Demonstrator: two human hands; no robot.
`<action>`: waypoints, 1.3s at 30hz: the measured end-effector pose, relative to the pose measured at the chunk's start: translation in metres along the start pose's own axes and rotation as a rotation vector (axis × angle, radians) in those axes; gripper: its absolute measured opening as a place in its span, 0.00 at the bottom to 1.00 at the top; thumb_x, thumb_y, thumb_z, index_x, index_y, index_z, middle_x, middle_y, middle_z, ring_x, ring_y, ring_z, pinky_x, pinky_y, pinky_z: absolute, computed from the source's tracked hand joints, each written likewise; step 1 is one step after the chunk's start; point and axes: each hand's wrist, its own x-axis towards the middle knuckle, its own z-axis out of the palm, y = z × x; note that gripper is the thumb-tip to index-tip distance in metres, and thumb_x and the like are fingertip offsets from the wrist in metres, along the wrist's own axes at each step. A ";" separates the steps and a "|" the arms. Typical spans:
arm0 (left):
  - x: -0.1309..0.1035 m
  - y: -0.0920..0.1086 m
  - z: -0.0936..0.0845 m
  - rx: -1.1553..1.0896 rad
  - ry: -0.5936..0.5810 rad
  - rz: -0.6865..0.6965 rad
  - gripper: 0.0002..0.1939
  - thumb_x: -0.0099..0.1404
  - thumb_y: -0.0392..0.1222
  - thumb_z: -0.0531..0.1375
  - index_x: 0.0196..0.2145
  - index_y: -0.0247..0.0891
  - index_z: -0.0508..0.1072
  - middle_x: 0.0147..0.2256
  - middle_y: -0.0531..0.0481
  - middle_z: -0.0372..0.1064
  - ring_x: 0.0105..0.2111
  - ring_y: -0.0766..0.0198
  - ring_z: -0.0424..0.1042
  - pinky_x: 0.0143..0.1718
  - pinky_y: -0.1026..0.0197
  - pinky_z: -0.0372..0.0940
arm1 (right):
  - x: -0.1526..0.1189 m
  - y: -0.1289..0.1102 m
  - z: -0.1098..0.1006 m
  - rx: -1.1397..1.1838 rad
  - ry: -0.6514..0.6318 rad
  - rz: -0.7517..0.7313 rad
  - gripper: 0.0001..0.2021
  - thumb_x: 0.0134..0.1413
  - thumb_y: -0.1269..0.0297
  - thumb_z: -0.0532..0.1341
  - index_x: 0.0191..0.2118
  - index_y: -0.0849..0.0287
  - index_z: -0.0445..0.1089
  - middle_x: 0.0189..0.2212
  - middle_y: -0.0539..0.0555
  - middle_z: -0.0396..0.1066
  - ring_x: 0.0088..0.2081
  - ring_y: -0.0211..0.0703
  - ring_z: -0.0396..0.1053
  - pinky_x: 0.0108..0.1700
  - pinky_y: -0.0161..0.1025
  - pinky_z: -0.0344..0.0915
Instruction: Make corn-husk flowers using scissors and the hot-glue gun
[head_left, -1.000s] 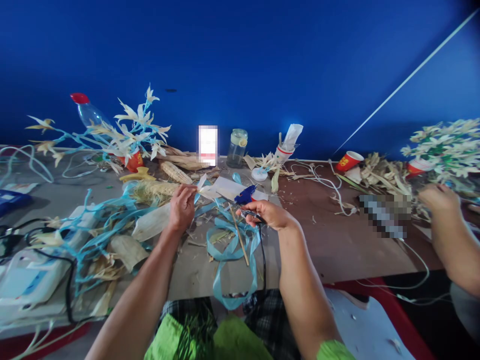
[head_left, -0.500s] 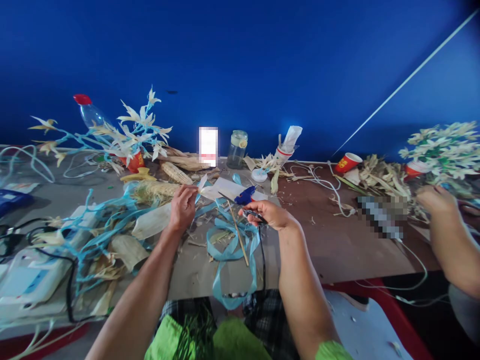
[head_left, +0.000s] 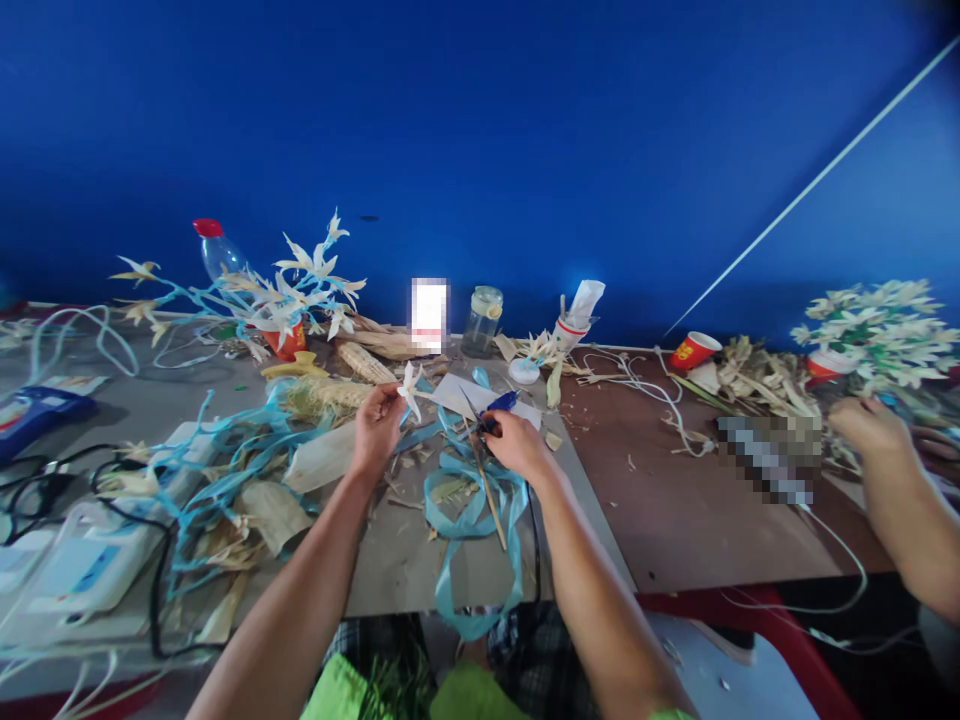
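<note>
Between the fingertips of my left hand (head_left: 377, 425) is a small white husk flower (head_left: 410, 390), its petals spread upward. Scissors (head_left: 477, 416) are in my right hand (head_left: 511, 440), blades parted and pointing up and left toward the flower, not touching it. A blue tool (head_left: 501, 402), partly hidden behind my right hand, lies by a white sheet (head_left: 456, 392). Under the hands, loops of light blue ribbon (head_left: 446, 510) hang over the table's front edge, with a thin stick (head_left: 491, 497) across them.
Blue-stemmed husk flowers (head_left: 300, 275) stand in a red cup (head_left: 283, 342) at the left. A glass jar (head_left: 482, 320) is at the back. Corn cobs (head_left: 364, 362), husks and cables crowd the left side. Another person's hand (head_left: 870, 425) is at the far right, near a white bouquet (head_left: 885, 330).
The view has tilted up slightly. The flower in my left hand now faces up with its petals showing. My right hand has turned, and the scissors point more steeply upward.
</note>
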 end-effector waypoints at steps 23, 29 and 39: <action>-0.005 0.006 0.002 -0.182 -0.103 -0.031 0.13 0.63 0.50 0.53 0.29 0.37 0.67 0.26 0.51 0.65 0.29 0.67 0.65 0.36 0.62 0.63 | -0.003 -0.062 0.012 -0.472 -0.117 -0.029 0.15 0.54 0.60 0.56 0.40 0.64 0.74 0.40 0.67 0.75 0.44 0.53 0.72 0.42 0.40 0.64; -0.004 0.009 0.005 -0.399 -0.149 -0.128 0.12 0.58 0.49 0.58 0.27 0.37 0.67 0.24 0.52 0.65 0.27 0.68 0.65 0.34 0.62 0.62 | -0.005 -0.072 0.009 -0.491 -0.183 -0.032 0.16 0.54 0.61 0.56 0.41 0.67 0.74 0.40 0.71 0.74 0.44 0.57 0.73 0.43 0.43 0.66; -0.005 0.012 0.007 -0.606 -0.154 -0.251 0.08 0.50 0.41 0.66 0.23 0.36 0.71 0.24 0.53 0.69 0.27 0.70 0.66 0.35 0.64 0.61 | 0.003 -0.091 0.007 -0.572 -0.251 -0.017 0.19 0.55 0.59 0.56 0.44 0.68 0.74 0.42 0.71 0.73 0.46 0.57 0.72 0.44 0.44 0.68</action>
